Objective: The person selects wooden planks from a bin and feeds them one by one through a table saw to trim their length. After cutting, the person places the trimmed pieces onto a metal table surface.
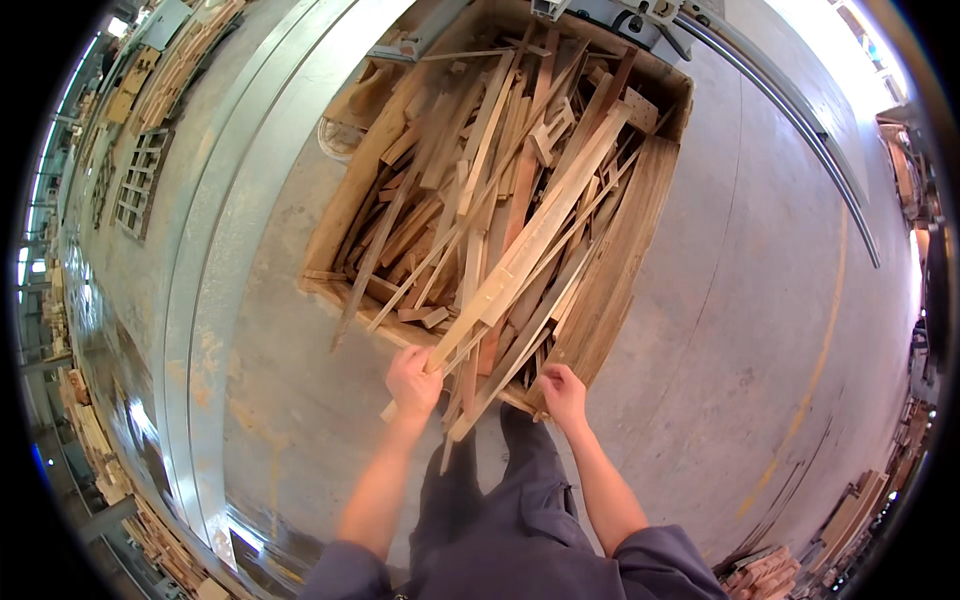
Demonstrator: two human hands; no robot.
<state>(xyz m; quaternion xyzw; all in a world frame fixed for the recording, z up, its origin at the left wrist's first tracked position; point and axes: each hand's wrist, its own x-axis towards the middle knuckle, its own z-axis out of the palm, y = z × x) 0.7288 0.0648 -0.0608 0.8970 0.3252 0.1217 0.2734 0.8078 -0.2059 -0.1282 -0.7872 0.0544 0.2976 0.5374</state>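
1 long pale board (pixel 512 268) lies atop the scrap in a wooden bin (pixel 630 240), its long axis running from the near end, lower left, to the far right corner. Loose strips (pixel 480 230) crowd under and beside it, some jutting over the near rim. The left hand (pixel 413 382) wraps its fingers round the board's near end; the right hand (pixel 563 393) curls by the bin's near-right corner, its grip unclear. Both forearms reach forward.

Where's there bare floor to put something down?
Bare floor lies right of the wooden crate, toward the yellow line; a narrower patch lies between crate and metal beam. The crate is crowded with wood strips.
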